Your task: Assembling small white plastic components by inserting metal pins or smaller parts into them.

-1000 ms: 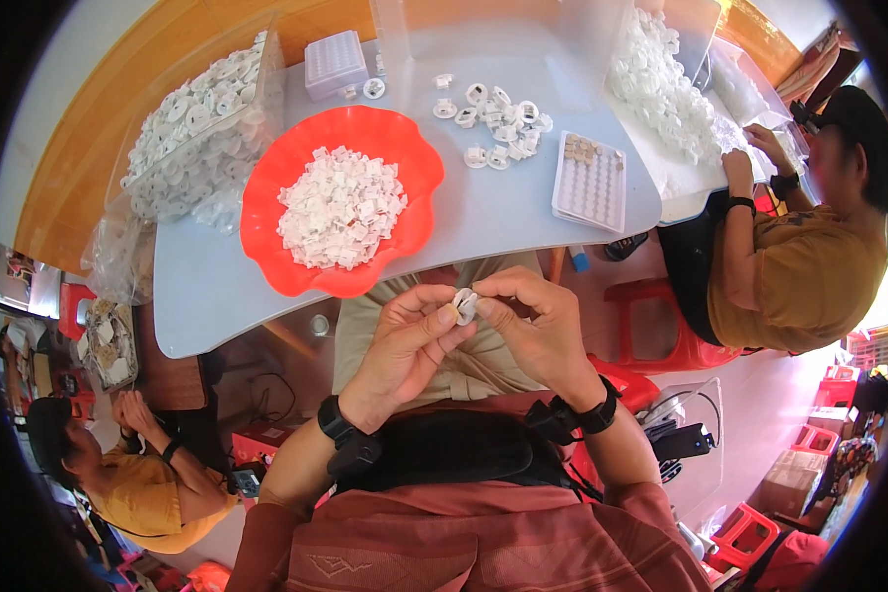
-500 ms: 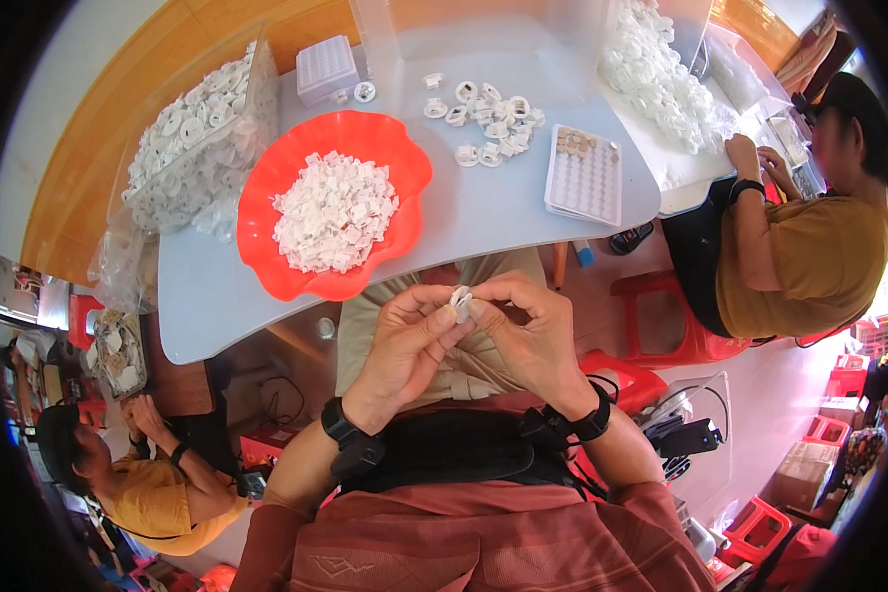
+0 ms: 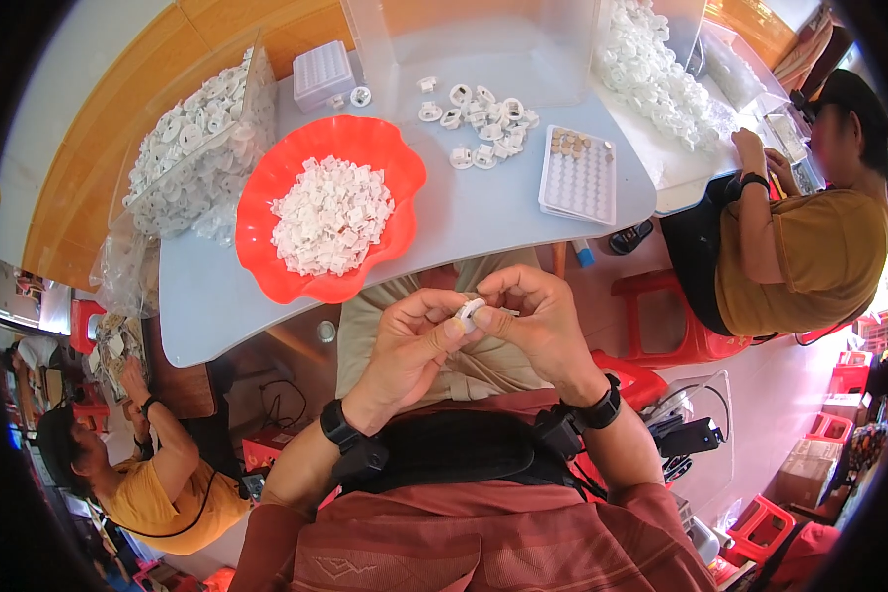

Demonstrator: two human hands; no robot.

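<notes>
Between my two hands, over my lap just off the table's near edge, is a small round white plastic part (image 3: 470, 314). My left hand (image 3: 416, 340) pinches it from the left with thumb and fingers. From the other side my right hand (image 3: 531, 324) grips it, thumb pressed against its face. Fingertips cover much of the part, so its details are hidden. Ahead on the table, a red scalloped bowl (image 3: 252, 222) holds a heap of small white plastic pieces (image 3: 333, 212). Loose round white parts with dark centres (image 3: 493, 123) lie beyond it.
On the blue-grey table (image 3: 464, 217) lies a white tray (image 3: 577, 187) with several small brass-coloured discs. A clear bin of white parts (image 3: 192, 138) stands at left, a stacked tray block (image 3: 323, 74) behind the bowl. Co-workers sit at right (image 3: 809, 237) and lower left (image 3: 168, 483).
The white part has turned and shifted slightly right and down in my fingers. Both hands still grip it. The lower-left co-worker's hand has reached forward toward a tray.
</notes>
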